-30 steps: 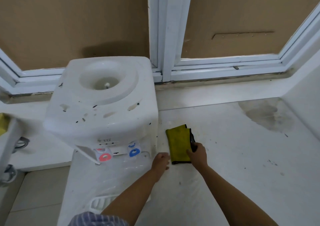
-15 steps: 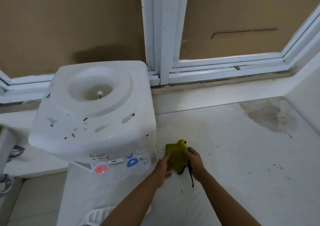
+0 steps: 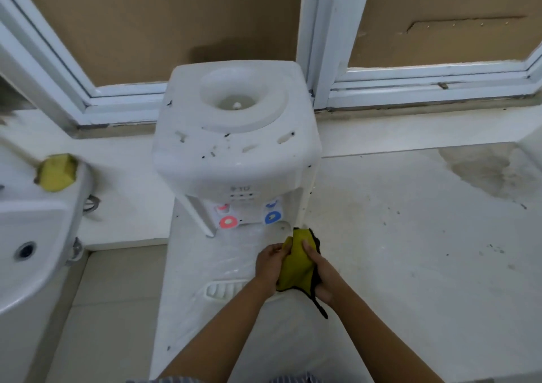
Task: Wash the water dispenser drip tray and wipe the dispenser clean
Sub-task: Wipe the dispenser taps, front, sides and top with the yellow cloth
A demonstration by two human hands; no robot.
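Now both hands, left hand (image 3: 271, 265) and right hand (image 3: 324, 277), fingers curled holding crumpled yellow microfibre cloth (image 3: 296, 262); white plastic water dispenser (image 3: 234, 154) just beyond fingers, left hand nearer its front.

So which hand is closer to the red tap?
The left hand. It grips the yellow cloth just below and right of the red tap. The right hand holds the cloth's other side, farther right of the tap.
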